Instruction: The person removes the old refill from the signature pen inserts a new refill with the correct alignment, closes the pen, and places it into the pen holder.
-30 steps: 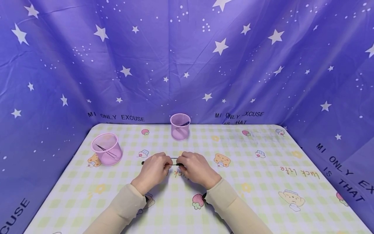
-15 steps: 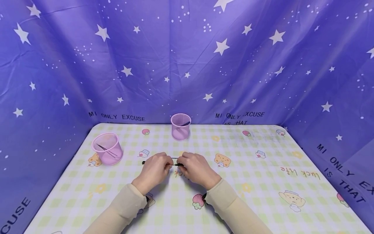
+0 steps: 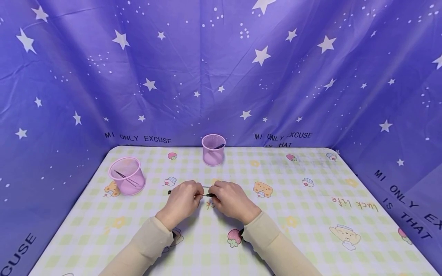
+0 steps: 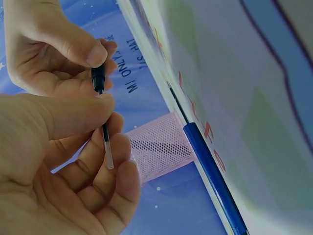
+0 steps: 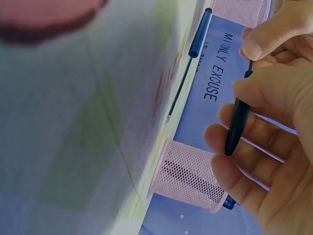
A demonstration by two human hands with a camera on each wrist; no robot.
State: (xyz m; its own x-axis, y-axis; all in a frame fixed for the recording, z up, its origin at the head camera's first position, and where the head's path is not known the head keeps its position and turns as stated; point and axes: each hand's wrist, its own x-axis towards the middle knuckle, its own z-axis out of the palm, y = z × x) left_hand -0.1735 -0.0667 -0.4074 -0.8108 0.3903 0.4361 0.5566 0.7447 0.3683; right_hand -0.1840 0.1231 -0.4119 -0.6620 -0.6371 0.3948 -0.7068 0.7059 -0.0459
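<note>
My left hand (image 3: 184, 199) pinches a thin pen refill (image 4: 108, 152) between thumb and fingers, its clear end hanging past the fingertips in the left wrist view. The refill's other end runs into a dark tapered pen barrel (image 5: 238, 117), which my right hand (image 3: 233, 201) grips with thumb and curled fingers. Both hands are close together above the middle of the table. Beyond them lies a blue pen barrel (image 4: 210, 171) on the tablecloth. A second thin refill (image 5: 180, 90), metal tip outward, extends from its end towards the right.
A pink mesh cup (image 3: 213, 159) with a dark blue item inside stands at the back of the table. Another pink mesh cup (image 3: 129, 182), at the left, holds thin dark sticks. Purple star-printed curtains (image 3: 221, 76) enclose the checked tablecloth (image 3: 310, 237).
</note>
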